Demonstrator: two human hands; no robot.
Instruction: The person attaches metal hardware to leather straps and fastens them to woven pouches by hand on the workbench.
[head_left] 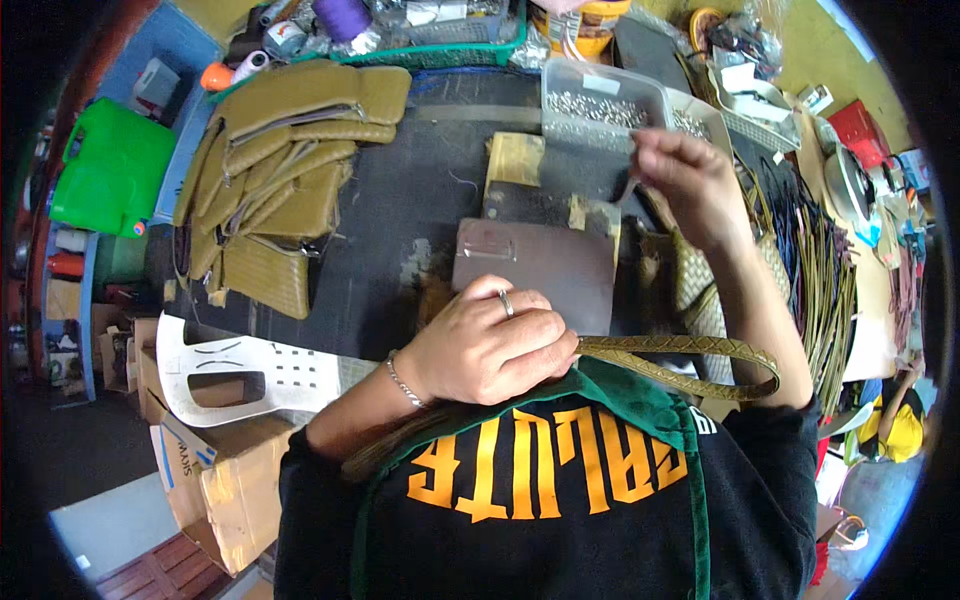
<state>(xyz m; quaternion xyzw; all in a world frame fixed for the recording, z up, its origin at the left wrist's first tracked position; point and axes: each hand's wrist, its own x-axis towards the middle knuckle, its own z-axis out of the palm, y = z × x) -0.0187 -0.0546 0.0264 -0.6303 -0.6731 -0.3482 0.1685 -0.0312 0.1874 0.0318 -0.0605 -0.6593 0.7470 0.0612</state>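
My left hand (495, 340) is closed on an olive braided strap (680, 355), which forms a loop to the right below my chest. Just above it lies a dark brown flat pad (535, 280) with a small clear rectangular piece near its upper left. My right hand (685, 175) is raised at the right, near a clear plastic container (600, 105) of small metal parts. Its fingers are curled together, with a thin dark piece by the fingertips that I cannot make out clearly. A worn board with yellow tape (515, 160) lies behind the pad.
Olive woven pouches (270, 180) are piled at the left. A green crate (430, 45) is at the back, a white plastic chair (220, 375) below the table's left edge, and cardboard boxes (240, 480) lower left. Long cords (815, 270) lie at right. Another person (890, 420) is at far right.
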